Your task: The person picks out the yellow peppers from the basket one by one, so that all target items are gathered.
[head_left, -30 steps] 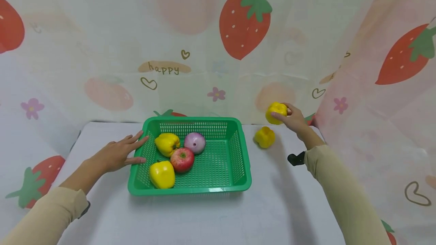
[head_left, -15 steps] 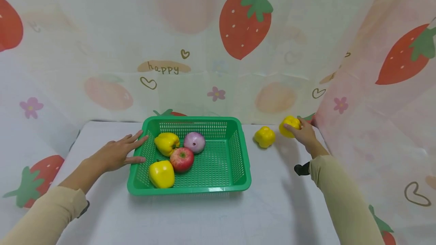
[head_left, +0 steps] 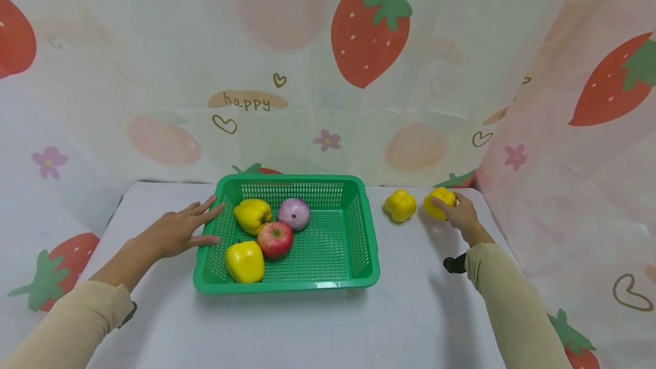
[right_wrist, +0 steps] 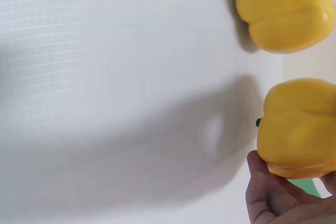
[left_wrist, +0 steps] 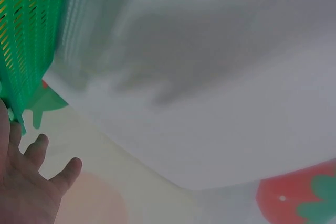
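At the back right of the table, my right hand (head_left: 465,216) grips a yellow bell pepper (head_left: 439,203) between thumb and fingers. In the right wrist view this bell pepper (right_wrist: 299,129) has its dark green stem toward the table; whether it touches the cloth I cannot tell. Just left of it sits another yellow bell pepper (head_left: 401,205). My left hand (head_left: 171,234) rests with spread, straight fingers on the left rim of a green plastic basket (head_left: 284,286). Inside the basket lie two yellow bell peppers (head_left: 245,262), a red apple (head_left: 275,240) and a purple onion-like ball (head_left: 294,213).
A white cloth covers the table (head_left: 287,329). Behind it hangs a strawberry-print curtain (head_left: 307,130), which also closes off both sides. The basket's right half shows bare mesh floor.
My right hand has carried its bell pepper rightward and down, from above the other pepper to beside it near table level. The left hand and the basket stay put.
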{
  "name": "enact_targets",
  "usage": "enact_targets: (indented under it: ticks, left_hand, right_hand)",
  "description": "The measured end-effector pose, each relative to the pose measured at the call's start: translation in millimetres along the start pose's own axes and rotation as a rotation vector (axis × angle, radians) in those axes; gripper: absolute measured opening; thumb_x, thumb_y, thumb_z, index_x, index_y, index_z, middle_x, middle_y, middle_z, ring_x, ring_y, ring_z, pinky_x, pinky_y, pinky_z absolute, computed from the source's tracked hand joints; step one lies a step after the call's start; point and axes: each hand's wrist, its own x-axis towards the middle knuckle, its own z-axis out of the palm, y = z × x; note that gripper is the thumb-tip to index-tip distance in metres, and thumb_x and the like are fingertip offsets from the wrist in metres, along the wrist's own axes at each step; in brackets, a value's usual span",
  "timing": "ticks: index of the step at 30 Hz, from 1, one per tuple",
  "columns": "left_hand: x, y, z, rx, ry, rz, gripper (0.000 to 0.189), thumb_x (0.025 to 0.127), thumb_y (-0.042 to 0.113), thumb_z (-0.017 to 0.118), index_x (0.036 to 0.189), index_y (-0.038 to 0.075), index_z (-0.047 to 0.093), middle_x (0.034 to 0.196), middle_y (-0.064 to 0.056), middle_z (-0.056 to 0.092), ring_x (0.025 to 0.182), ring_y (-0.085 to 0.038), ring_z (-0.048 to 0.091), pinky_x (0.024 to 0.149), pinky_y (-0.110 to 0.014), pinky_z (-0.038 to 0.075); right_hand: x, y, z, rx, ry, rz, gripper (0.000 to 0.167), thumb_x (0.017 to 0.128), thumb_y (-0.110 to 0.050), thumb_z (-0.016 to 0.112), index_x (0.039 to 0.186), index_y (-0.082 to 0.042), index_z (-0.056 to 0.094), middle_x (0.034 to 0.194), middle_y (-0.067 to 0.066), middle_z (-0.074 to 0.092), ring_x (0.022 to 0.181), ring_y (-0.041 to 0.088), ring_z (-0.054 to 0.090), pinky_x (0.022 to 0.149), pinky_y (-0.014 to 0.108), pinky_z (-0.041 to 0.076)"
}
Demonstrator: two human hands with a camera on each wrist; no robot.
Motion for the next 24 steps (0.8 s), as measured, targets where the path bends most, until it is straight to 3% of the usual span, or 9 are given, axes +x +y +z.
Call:
enact_targets:
  ticks: [3, 7, 12, 20, 24]
  left_hand:
    - [0.0, 0.0, 0.2, -0.003, -0.002, -0.005, 0.083, 0.092, 0.057, 0.060, 0.155, 0.011, 0.033, 0.161, -0.023, 0.023, 0.140, -0.053, 0.030, 0.101, -0.075, 0.032]
    - [0.0, 0.6, 0.0, 0.000, -0.003, -0.005, 0.082, 0.093, 0.055, 0.061, 0.155, 0.010, 0.033, 0.161, -0.023, 0.023, 0.140, -0.053, 0.030, 0.100, -0.075, 0.033]
    - [-0.3, 1.0, -1.1, 0.007, 0.001, 0.001, 0.081, 0.093, 0.053, 0.062, 0.155, 0.010, 0.032, 0.161, -0.023, 0.023, 0.140, -0.053, 0.030, 0.100, -0.075, 0.033]
    - [0.0, 0.9, -1.6, 0.010, -0.004, -0.004, 0.080, 0.093, 0.052, 0.062, 0.155, 0.010, 0.032, 0.161, -0.022, 0.023, 0.140, -0.052, 0.030, 0.101, -0.075, 0.033]
    - [-0.2, 0.6, -0.6, 0.010, -0.006, -0.003, 0.081, 0.093, 0.053, 0.062, 0.156, 0.010, 0.032, 0.161, -0.022, 0.022, 0.140, -0.052, 0.030, 0.101, -0.074, 0.033]
  right_hand:
    - [-0.4, 4.1, 3.0, 0.005, -0.010, 0.006, 0.095, 0.094, -0.056, 0.059, 0.156, 0.003, 0.017, 0.156, 0.030, 0.026, 0.125, 0.042, 0.046, 0.102, 0.049, 0.046]
    - [1.3, 7.5, 6.8, 0.000, -0.015, 0.038, 0.094, 0.095, -0.053, 0.060, 0.157, 0.002, 0.014, 0.159, 0.030, 0.020, 0.138, 0.046, 0.033, 0.113, 0.055, 0.034]
    - [3.8, 8.5, 7.9, -0.010, -0.035, 0.045, 0.093, 0.096, -0.051, 0.059, 0.157, 0.001, 0.012, 0.160, 0.029, 0.017, 0.144, 0.045, 0.024, 0.117, 0.056, 0.024]
    - [3.2, 6.5, 3.6, -0.022, -0.087, 0.029, 0.094, 0.096, -0.050, 0.059, 0.157, 0.002, 0.009, 0.159, 0.032, 0.016, 0.143, 0.046, 0.026, 0.114, 0.057, 0.031]
    - [1.3, 1.3, -2.2, -0.050, -0.101, 0.019, 0.093, 0.098, -0.050, 0.057, 0.157, 0.002, 0.007, 0.158, 0.035, 0.015, 0.143, 0.048, 0.023, 0.114, 0.059, 0.030]
